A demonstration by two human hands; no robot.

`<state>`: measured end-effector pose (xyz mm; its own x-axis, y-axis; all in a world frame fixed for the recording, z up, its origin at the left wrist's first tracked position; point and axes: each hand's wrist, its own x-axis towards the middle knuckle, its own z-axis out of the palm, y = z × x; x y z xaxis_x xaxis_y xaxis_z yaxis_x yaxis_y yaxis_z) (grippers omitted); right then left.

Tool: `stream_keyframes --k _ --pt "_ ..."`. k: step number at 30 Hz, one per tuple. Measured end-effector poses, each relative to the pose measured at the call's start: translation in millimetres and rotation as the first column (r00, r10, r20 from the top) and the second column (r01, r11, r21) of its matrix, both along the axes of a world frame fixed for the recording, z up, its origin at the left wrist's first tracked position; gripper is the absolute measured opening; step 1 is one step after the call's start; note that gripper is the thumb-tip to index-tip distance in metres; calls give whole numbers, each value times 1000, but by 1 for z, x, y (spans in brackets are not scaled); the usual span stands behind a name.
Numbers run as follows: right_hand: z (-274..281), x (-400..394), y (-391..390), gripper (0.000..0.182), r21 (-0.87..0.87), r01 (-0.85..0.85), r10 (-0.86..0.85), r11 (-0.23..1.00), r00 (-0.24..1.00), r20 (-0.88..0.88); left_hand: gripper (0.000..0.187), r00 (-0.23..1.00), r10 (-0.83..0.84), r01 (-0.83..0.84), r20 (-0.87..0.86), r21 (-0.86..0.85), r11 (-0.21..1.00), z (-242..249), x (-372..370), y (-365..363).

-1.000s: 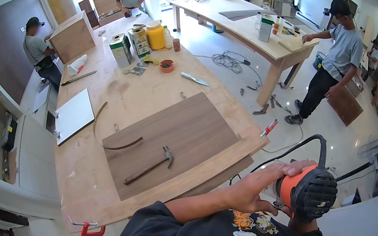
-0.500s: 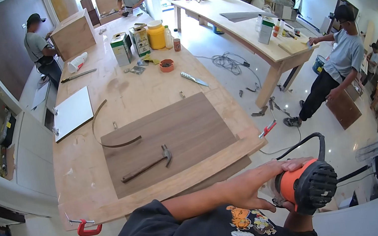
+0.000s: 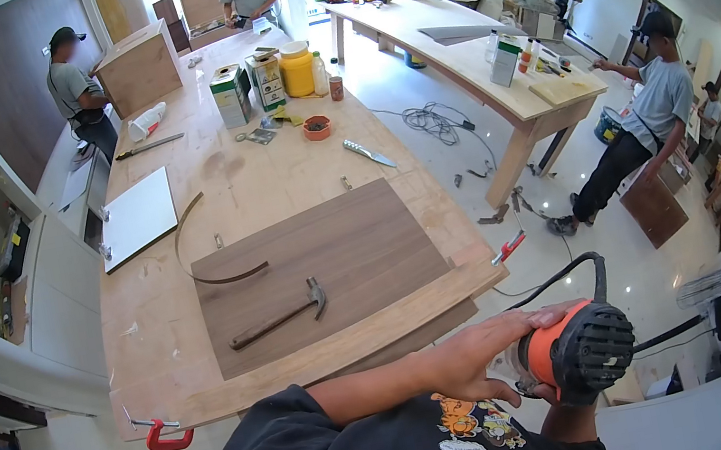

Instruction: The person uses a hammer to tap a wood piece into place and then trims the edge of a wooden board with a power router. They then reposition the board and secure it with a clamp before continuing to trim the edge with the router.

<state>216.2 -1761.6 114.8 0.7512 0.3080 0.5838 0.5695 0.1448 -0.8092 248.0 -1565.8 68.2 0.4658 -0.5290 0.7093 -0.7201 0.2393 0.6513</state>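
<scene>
An orange and black trim router (image 3: 564,351) with a cord is held up at the right, off the table's near right corner. My left hand (image 3: 489,349) reaches across my body and is wrapped around its clear base end. Mostly hidden under the tool, my right hand (image 3: 552,394) grips the body from below. In front of me lies a brown wood-grain panel (image 3: 334,239), with a claw hammer (image 3: 285,315) on it. A long wood strip (image 3: 352,340) runs along the panel's near edge, with red clamps (image 3: 169,434) at its two ends.
On the table stand metal cans (image 3: 232,95), a yellow tub (image 3: 298,70) and an orange dish (image 3: 317,127). A knife (image 3: 369,153), a curved edging strip (image 3: 181,247) and a white panel (image 3: 137,218) lie nearer. Co-workers stand around; one person (image 3: 659,100) is at the right bench. Cables cross the floor.
The trim router and my hands have shifted very slightly left. The co-worker at the right has moved a hand back from the bench, and a person at the far back has shifted.
</scene>
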Motion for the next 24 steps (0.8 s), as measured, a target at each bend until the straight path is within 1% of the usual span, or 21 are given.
stream_keyframes --k 4,9,10,13,16,20,23,24 --pt "2 1 -2 81 -10 15 -15 1000 1000 20 107 1000 6 -5 16 -24 1000 -1 2 -3" --pt "-4 4 -9 86 -38 128 -122 991 984 128 106 1000 -19 20 17 -33 999 0 6 -11" --pt "-3 4 -10 86 -32 127 -122 991 984 132 106 1000 -21 22 23 -34 999 0 7 -13" --pt "-5 4 -18 86 -63 147 -137 987 981 137 106 999 -31 31 9 -9 999 2 8 -18" --pt "-14 6 -32 85 -60 161 -153 985 980 126 107 996 -63 65 -62 30 997 5 9 -24" --pt "-25 20 -47 88 -5 54 -53 999 994 93 103 979 -17 55 -204 185 981 13 14 -25" --pt "-42 30 -60 93 33 40 -42 999 997 72 102 985 20 12 -169 184 983 -4 16 -34" --pt "-47 30 -63 94 62 20 -21 998 1000 23 101 987 30 -4 -156 164 986 -12 16 -37"
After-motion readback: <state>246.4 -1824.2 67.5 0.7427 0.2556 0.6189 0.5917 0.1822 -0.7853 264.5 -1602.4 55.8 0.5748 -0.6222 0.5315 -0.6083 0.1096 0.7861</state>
